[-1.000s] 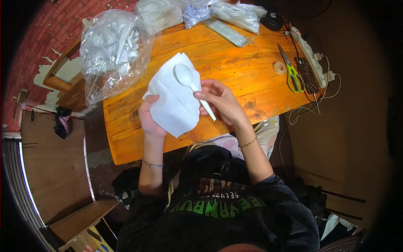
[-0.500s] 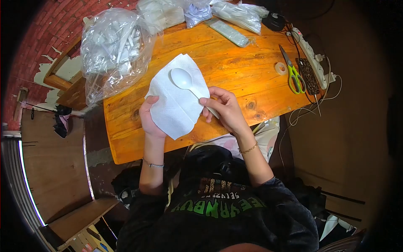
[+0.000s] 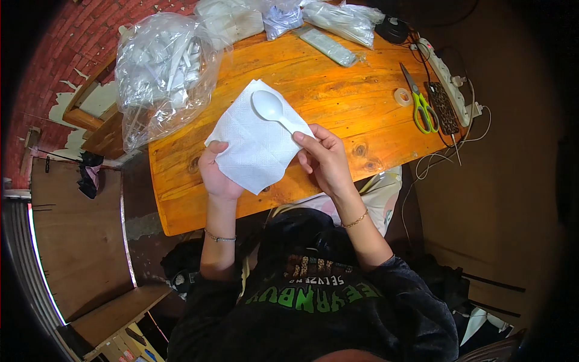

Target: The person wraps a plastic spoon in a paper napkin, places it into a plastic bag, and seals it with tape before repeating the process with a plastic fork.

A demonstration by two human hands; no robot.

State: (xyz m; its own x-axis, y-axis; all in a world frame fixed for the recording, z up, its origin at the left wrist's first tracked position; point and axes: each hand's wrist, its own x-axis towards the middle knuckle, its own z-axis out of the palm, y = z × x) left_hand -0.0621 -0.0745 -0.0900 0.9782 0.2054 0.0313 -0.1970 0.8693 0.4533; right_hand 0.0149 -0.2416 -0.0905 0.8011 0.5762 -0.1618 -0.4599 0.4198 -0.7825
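Note:
A white paper napkin (image 3: 250,145) is spread out above the near side of the table, its corner pointing away from me. My left hand (image 3: 217,172) grips its left edge, thumb on top and fingers hidden underneath. On the napkin lies a white plastic spoon (image 3: 267,107), bowl toward the far corner and handle slanting down to the right. My right hand (image 3: 327,158) pinches the spoon's handle together with the napkin's right corner, thumb on top.
A large clear bag of white plastic utensils (image 3: 160,66) stands at the table's (image 3: 362,90) far left. More plastic-wrapped packs (image 3: 341,23) line the back edge. To the right lie green-handled scissors (image 3: 425,111), a tape roll (image 3: 402,96), a patterned phone (image 3: 442,108) and a power strip (image 3: 446,78) with cables.
The spoon has shifted slightly right and up on the napkin. My right hand has moved a little right and now holds the napkin's right corner along with the handle.

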